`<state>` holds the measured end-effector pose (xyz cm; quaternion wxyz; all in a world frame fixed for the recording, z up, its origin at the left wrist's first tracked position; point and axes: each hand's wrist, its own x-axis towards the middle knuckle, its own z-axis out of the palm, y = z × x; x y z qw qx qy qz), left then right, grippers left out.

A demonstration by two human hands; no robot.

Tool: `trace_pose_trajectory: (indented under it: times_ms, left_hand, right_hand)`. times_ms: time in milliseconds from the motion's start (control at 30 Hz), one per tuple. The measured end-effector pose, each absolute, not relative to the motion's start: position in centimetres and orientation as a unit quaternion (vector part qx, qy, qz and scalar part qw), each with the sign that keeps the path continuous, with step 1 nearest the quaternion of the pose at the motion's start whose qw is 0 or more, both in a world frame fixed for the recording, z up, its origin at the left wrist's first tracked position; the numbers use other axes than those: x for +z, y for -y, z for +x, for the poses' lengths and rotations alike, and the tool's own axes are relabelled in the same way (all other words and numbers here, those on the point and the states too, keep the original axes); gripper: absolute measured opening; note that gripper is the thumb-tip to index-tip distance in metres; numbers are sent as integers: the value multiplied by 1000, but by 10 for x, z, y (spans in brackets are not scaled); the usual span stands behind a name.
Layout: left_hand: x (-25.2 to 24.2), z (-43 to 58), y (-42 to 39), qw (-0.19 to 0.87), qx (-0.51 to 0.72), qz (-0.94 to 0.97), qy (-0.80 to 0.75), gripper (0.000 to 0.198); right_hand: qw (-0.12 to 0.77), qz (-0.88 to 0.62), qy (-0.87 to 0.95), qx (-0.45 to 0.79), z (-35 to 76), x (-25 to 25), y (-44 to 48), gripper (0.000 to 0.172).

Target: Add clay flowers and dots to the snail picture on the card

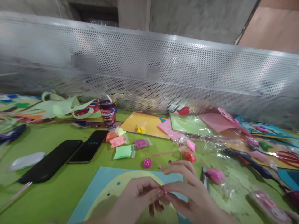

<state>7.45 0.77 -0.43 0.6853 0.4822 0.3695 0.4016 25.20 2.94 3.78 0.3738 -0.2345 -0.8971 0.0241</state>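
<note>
My left hand [142,194] and my right hand [187,185] meet fingertip to fingertip, both closed in a pinch. Between them is a small piece of pink clay [165,192], mostly hidden by the fingers. Under the hands lies a light blue sheet [97,182] with a large pale yellow-green round shape [127,175] on it, bearing a blue dot [118,183] and a black dot [108,194]. Just beyond the sheet sit a pink disc with light dots [147,163] and a tiny pink ball [159,167]. A thin pink strip [163,153] lies farther back.
Bags of green clay [123,151], purple clay [140,143] and red clay [190,157] lie behind. Left are a phone [90,147], a black power bank [52,161] and a lidded cup [108,115]. Red-handled scissors [288,158] lie right. A perforated metal panel [130,68] borders the back.
</note>
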Motion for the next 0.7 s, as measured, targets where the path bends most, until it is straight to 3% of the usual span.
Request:
trace_pose_trajectory:
  times_ms: [400, 700]
  left_hand:
    - [-3, 75, -7, 677, 388, 493, -386, 36]
    - [-7, 74, -7, 675, 400, 490, -380, 32]
  right_hand:
    - [370, -232, 900, 10, 256, 37, -31, 9]
    - [389, -228, 892, 21, 252, 39, -30, 20]
